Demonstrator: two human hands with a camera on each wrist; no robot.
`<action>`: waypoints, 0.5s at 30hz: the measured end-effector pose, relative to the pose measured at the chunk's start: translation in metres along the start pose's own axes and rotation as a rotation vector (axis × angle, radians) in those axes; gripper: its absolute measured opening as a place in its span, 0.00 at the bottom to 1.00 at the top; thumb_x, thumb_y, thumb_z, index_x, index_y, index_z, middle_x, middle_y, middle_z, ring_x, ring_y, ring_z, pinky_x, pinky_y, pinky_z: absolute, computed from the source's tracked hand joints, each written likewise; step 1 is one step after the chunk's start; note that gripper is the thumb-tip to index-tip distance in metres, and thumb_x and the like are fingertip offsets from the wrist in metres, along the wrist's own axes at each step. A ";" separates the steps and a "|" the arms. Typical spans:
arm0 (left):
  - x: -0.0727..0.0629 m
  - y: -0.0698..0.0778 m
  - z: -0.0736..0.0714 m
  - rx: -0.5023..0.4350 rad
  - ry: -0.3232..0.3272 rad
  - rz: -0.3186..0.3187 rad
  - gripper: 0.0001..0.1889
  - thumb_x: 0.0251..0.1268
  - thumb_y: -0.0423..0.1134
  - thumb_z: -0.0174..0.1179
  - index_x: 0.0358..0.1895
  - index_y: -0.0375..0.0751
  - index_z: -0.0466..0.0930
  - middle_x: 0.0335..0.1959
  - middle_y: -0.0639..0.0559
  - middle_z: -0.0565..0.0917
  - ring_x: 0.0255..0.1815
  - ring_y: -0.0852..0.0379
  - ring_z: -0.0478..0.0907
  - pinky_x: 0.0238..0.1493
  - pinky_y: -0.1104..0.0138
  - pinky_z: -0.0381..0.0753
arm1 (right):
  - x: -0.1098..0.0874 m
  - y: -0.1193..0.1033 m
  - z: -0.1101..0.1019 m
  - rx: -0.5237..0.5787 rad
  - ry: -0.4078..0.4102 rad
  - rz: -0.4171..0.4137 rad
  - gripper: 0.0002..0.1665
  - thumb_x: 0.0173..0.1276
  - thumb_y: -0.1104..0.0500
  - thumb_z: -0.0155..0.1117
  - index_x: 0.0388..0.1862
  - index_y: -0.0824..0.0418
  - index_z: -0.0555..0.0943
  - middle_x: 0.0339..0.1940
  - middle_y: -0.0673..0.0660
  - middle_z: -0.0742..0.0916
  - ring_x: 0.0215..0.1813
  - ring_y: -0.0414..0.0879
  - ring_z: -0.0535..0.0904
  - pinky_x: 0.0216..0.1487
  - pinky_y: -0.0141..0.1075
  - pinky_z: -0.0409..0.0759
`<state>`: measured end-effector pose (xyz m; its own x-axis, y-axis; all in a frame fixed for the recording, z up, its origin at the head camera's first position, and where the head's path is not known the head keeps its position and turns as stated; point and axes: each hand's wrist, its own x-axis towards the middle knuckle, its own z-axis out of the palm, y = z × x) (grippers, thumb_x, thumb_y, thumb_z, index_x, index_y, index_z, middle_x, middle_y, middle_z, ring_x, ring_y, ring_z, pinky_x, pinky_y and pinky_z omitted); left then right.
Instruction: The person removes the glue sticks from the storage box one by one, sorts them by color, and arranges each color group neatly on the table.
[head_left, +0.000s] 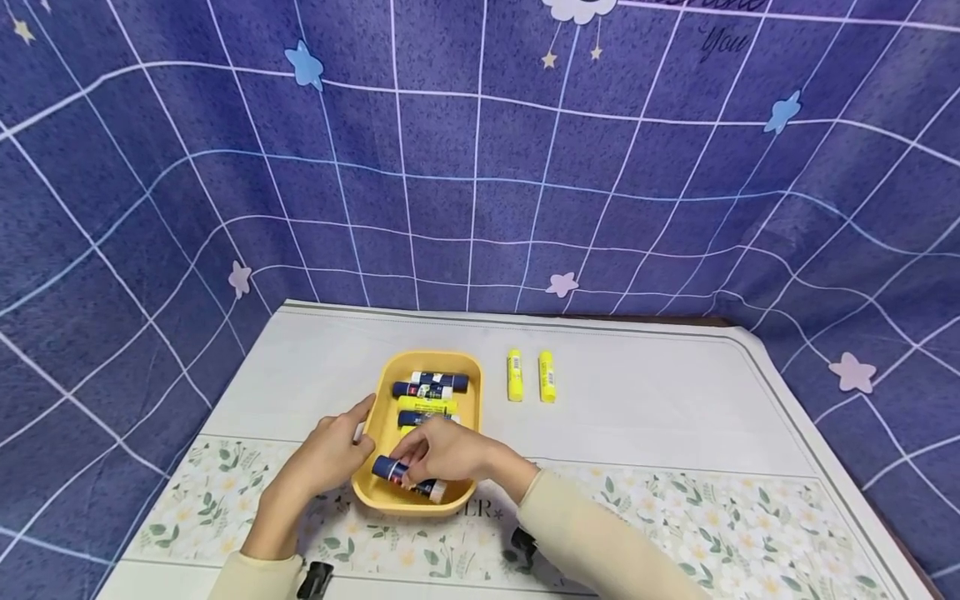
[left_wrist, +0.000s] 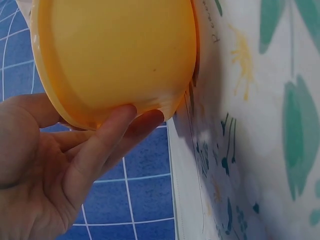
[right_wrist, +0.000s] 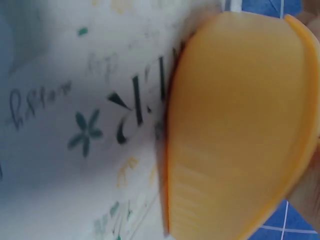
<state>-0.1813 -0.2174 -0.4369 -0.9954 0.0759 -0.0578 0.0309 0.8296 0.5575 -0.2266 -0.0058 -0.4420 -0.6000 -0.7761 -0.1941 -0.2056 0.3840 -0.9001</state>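
Note:
A yellow tray (head_left: 480, 433) holds several dark blue and yellow glue sticks, lying crosswise in a column. Over its near end, my right hand (head_left: 450, 450) pinches a dark blue glue stick (head_left: 390, 469) with a pale end, tilted slightly down to the right. My left hand (head_left: 330, 454) holds the tray's left side. In the left wrist view, its fingers (left_wrist: 112, 135) lie against the outer wall and the thumb is up at the rim. The right wrist view shows mostly the tray's outer wall (right_wrist: 235, 125), which hides the glue stick.
Two yellow glue sticks, one on the left (head_left: 514, 375) and one on the right (head_left: 547, 377), lie side by side to the tray's right. A white floral cloth (head_left: 675, 400) covers the table. Behind it hangs a blue gridded curtain (head_left: 442, 208).

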 end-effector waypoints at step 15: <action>0.000 0.002 0.000 0.005 -0.008 -0.018 0.36 0.69 0.33 0.52 0.81 0.31 0.56 0.23 0.49 0.72 0.14 0.60 0.64 0.19 0.67 0.69 | -0.016 0.004 -0.041 0.257 0.257 0.021 0.23 0.62 0.70 0.70 0.58 0.67 0.86 0.42 0.58 0.89 0.42 0.41 0.84 0.48 0.32 0.85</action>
<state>-0.1809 -0.2159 -0.4354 -0.9951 0.0654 -0.0742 0.0136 0.8336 0.5522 -0.2494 0.0290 -0.4264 -0.7835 -0.6058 -0.1383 -0.0098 0.2347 -0.9720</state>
